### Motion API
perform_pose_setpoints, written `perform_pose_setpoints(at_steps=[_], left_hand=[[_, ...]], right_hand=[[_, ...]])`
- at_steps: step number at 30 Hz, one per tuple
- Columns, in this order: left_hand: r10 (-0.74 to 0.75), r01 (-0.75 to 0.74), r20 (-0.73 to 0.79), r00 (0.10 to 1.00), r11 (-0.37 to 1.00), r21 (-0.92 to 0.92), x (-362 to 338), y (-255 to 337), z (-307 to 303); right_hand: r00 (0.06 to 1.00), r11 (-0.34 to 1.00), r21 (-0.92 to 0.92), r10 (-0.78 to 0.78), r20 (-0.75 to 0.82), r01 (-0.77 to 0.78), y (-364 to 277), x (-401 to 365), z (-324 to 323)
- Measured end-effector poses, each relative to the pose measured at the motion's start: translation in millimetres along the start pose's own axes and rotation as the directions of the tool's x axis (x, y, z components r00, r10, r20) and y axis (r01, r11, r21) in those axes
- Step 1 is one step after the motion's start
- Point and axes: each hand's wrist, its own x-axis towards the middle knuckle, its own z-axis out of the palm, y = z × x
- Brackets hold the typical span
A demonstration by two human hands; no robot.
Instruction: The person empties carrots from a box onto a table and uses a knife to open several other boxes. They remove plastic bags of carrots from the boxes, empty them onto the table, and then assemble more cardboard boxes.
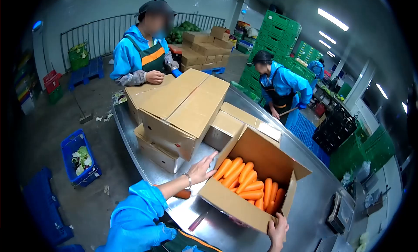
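Note:
An open cardboard box [235, 205] of orange carrots [249, 182] sits on the metal table in front of me, its flaps raised. My left hand [203, 168] lies against the box's left side, fingers stretched out and a bracelet at the wrist. At the near right corner, my right hand [278, 230] curls its fingers around the cardboard edge. Below my left forearm lies a red-orange object [183, 193], partly hidden, whose kind I cannot make out. A dark red strip [198, 222] rests on the table close to my apron.
Closed cardboard boxes [183, 108] are stacked at the table's [313, 195] far left, with a co-worker [146, 47] behind them. Another person [283, 84] bends beyond the right edge. A scale [340, 213] stands at right. A blue crate [81, 158] of leaf scraps is on the floor.

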Motion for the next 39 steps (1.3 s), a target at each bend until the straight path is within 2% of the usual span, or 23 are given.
perform_pose_setpoints(at_steps=[2,3,4,5,6,7,8,9,11,12,15,18,21,22,25,29,33,37,39], left_hand=[[-0.074,0.063,0.196,0.978,0.996,0.066,5,-11,15],[-0.043,0.007,0.214,0.976,0.986,0.165,16,-6,18],[-0.013,-0.051,0.235,0.972,0.963,0.264,27,0,18],[-0.104,-0.019,0.357,0.928,0.946,0.325,38,7,15],[-0.196,0.005,0.459,0.867,0.923,0.384,49,13,12],[-0.283,0.011,0.550,0.785,0.895,0.446,60,20,8],[-0.341,0.020,0.586,0.735,0.875,0.484,66,20,8],[-0.366,0.035,0.587,0.722,0.866,0.498,66,17,10],[-0.377,0.050,0.561,0.737,0.858,0.511,60,14,16],[-0.378,0.061,0.548,0.746,0.859,0.509,57,12,19],[-0.378,0.079,0.527,0.761,0.860,0.504,49,9,26],[-0.380,0.102,0.506,0.774,0.864,0.493,44,5,28],[-0.378,0.109,0.501,0.779,0.868,0.485,44,3,30],[-0.377,0.114,0.496,0.782,0.870,0.480,42,3,30],[-0.375,0.121,0.487,0.789,0.872,0.475,42,1,32],[-0.378,0.130,0.468,0.799,0.868,0.478,44,-2,36],[-0.381,0.136,0.467,0.798,0.868,0.477,44,0,34],[-0.380,0.162,0.470,0.797,0.884,0.439,42,1,29],[-0.392,0.176,0.453,0.801,0.877,0.448,43,3,29]], right_hand=[[0.967,0.946,0.218,-0.215,-0.135,0.241,-40,20,-5],[0.934,0.864,0.358,-0.314,-0.170,0.355,-76,30,-7],[0.905,0.806,0.416,-0.404,-0.130,0.420,-121,33,-13],[0.851,0.746,0.482,-0.526,0.004,0.459,-152,33,-12],[0.766,0.687,0.560,-0.628,0.138,0.463,-182,34,-11],[0.560,0.522,0.479,-0.825,0.076,0.705,-208,37,-8],[0.538,0.515,0.461,-0.838,0.091,0.723,-227,39,2],[0.515,0.504,0.444,-0.851,0.105,0.741,-240,42,16],[0.581,0.580,0.315,-0.807,0.103,0.751,-249,53,52],[0.598,0.630,0.249,-0.776,0.198,0.735,-252,52,63],[0.606,0.623,0.254,-0.781,0.149,0.740,-257,34,82],[0.595,0.628,0.176,-0.777,0.206,0.758,-258,32,91],[0.592,0.615,0.176,-0.788,0.169,0.768,-256,33,92],[0.613,0.636,0.229,-0.771,0.171,0.737,-258,32,91],[0.580,0.597,0.147,-0.802,0.141,0.789,-271,28,83],[0.369,0.377,0.489,-0.922,0.118,0.786,-285,23,84],[0.250,0.195,0.631,-0.968,0.002,0.751,-288,8,74],[0.252,0.107,0.722,-0.963,-0.095,0.683,-307,-30,51],[0.352,0.146,0.739,-0.927,-0.131,0.658,-303,-37,53]])
